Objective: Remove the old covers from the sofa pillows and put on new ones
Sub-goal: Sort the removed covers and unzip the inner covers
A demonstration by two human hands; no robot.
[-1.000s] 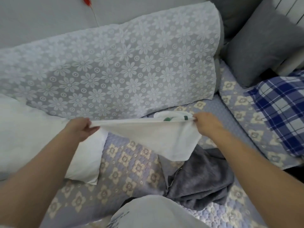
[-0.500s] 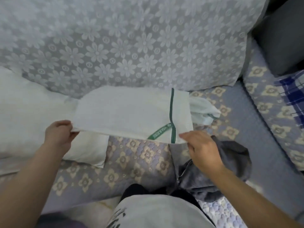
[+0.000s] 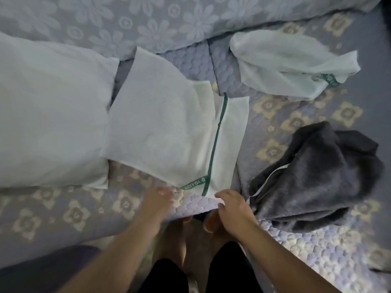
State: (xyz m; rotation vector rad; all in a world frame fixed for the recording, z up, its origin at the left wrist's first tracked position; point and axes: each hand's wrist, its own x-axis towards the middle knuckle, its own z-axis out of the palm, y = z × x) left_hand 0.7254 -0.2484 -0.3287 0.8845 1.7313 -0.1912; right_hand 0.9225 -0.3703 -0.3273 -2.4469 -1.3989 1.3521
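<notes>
A white mesh pillow cover (image 3: 169, 132) with a dark green zipper strip (image 3: 215, 142) and a green label lies flat on the quilted sofa seat (image 3: 296, 115), its left edge overlapping the bare white pillow (image 3: 50, 115) that rests on the seat's left side. A second white cover (image 3: 289, 64), crumpled and with the same green label, lies farther back to the right, near the flower-lace backrest cover (image 3: 148, 20). A removed dark grey cover (image 3: 317, 176) sits in a heap to the right, just beside the flat cover's near corner.

The left hand (image 3: 157, 200) is blurred at the seat's front edge, just below the flat cover's label; whether its fingers grip anything cannot be told. The right hand (image 3: 232, 206) rests at the cover's near right corner with fingers loosely spread, palm down, holding nothing, touching the quilted edge beside the grey heap.
</notes>
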